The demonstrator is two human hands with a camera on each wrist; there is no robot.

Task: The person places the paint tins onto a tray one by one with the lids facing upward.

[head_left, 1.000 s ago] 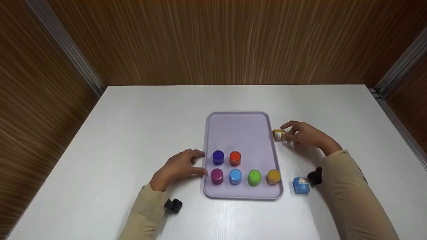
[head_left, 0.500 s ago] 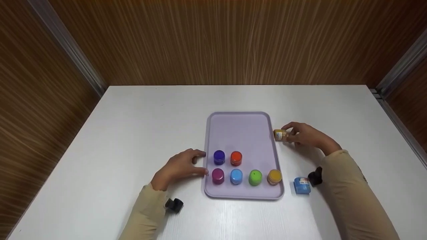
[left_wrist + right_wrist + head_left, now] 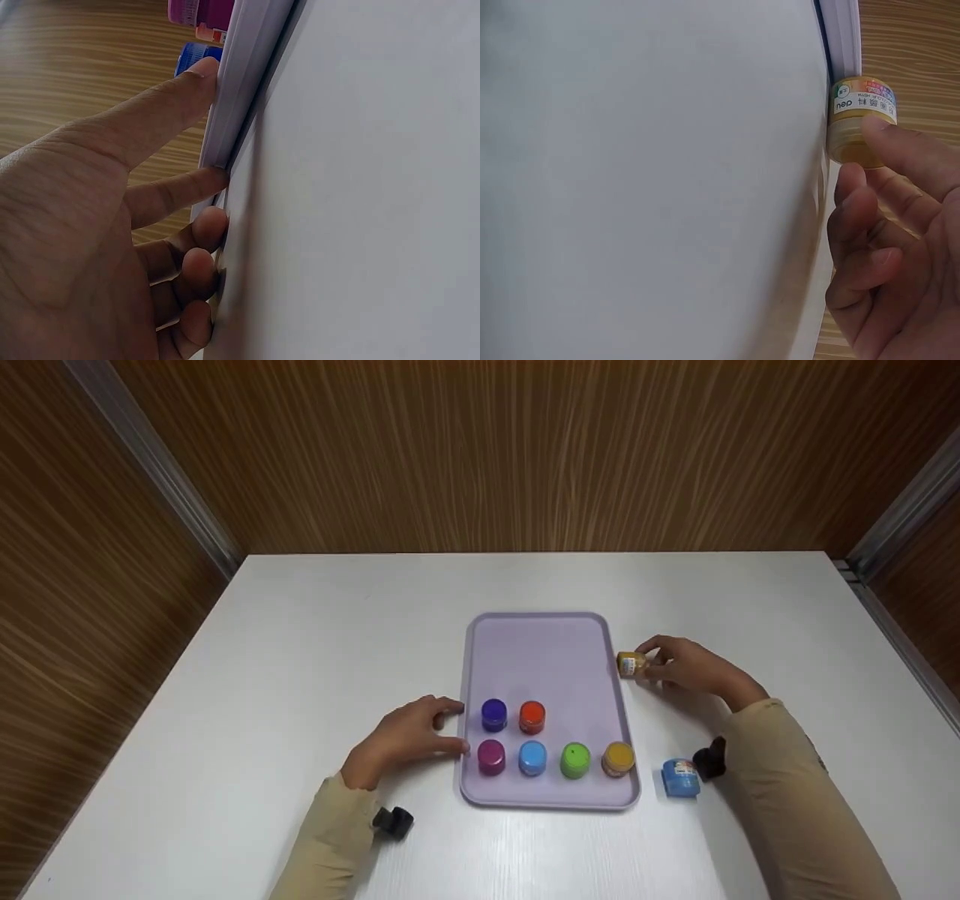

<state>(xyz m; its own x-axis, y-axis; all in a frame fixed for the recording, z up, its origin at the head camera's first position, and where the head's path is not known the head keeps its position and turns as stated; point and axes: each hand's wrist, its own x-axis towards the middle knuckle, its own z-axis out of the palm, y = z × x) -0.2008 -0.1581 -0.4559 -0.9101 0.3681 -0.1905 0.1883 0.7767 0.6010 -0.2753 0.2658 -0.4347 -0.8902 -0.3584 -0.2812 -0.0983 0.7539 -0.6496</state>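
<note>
A yellow-brown paint jar [image 3: 631,664] lies on its side against the right rim of the lilac tray [image 3: 544,652]. My right hand [image 3: 694,664] pinches its clear base between thumb and fingers; the label faces up in the right wrist view. At the tray's left edge rests my left hand [image 3: 409,731], thumb [image 3: 176,105] and index fingertip touching the rim, the other fingers bent loosely. On the tray stand a purple jar [image 3: 494,715], a red jar [image 3: 532,717], a magenta jar [image 3: 492,757], a light blue jar [image 3: 532,757], a green jar [image 3: 575,760] and an ochre jar [image 3: 618,759].
A blue paint jar [image 3: 681,778] lies on its side on the white table [image 3: 360,622], right of the tray and close to the right wrist's black camera [image 3: 709,759]. A wood-grain panel [image 3: 525,457] rises behind the table, with more panels at both sides.
</note>
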